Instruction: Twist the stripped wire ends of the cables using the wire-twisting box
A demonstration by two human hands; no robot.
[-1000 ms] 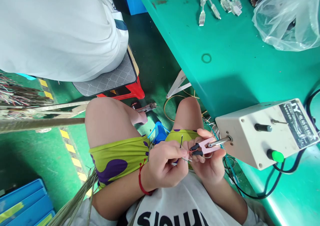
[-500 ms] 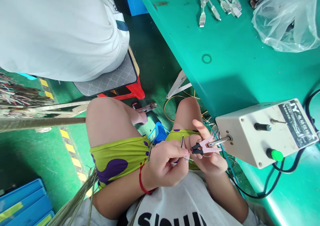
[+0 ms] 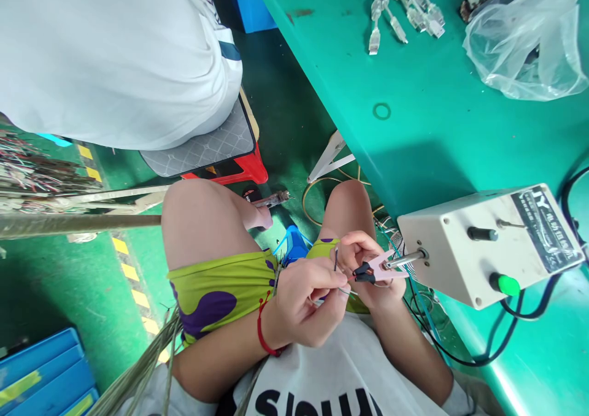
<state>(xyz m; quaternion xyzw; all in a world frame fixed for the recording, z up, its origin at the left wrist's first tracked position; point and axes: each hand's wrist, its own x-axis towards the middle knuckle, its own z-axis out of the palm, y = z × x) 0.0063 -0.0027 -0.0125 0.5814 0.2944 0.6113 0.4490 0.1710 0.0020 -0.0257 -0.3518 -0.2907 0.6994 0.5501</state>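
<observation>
seated person, head view down onto lap. left hand (image 3: 308, 302), with a red string bracelet (image 3: 261, 330) on the wrist, is held over the lap. its grip is pinched together, thumb against forefinger, on a thin dark wire (image 3: 336, 258) whose short end stands up above the fingertips. right hand (image 3: 368, 269) is just beside it, touching or nearly so. its grip is curled around a pink plastic clip (image 3: 380, 267) with black tips, and the tips point toward the left hand's pinch. whether the clip's tips bite on the wire cannot be told; too small. the clip's rear end sits on a short metal shaft (image 3: 405, 259) that sticks out of the side of a white metal box (image 3: 488, 244). the box has a green round button (image 3: 506, 285), a black knob (image 3: 482, 234) and black cables trailing below. it rests at the near edge of the green table (image 3: 414, 127). far across the table lie clear plastic connectors (image 3: 405, 11) and a crumpled clear plastic bag (image 3: 529, 42), well apart from the hands. to the left, another person in a white shirt (image 3: 105, 54) sits on a red stool with a grey quilted cushion (image 3: 207, 152). a blue plastic crate (image 3: 46, 367) is on the green floor at lower left.
</observation>
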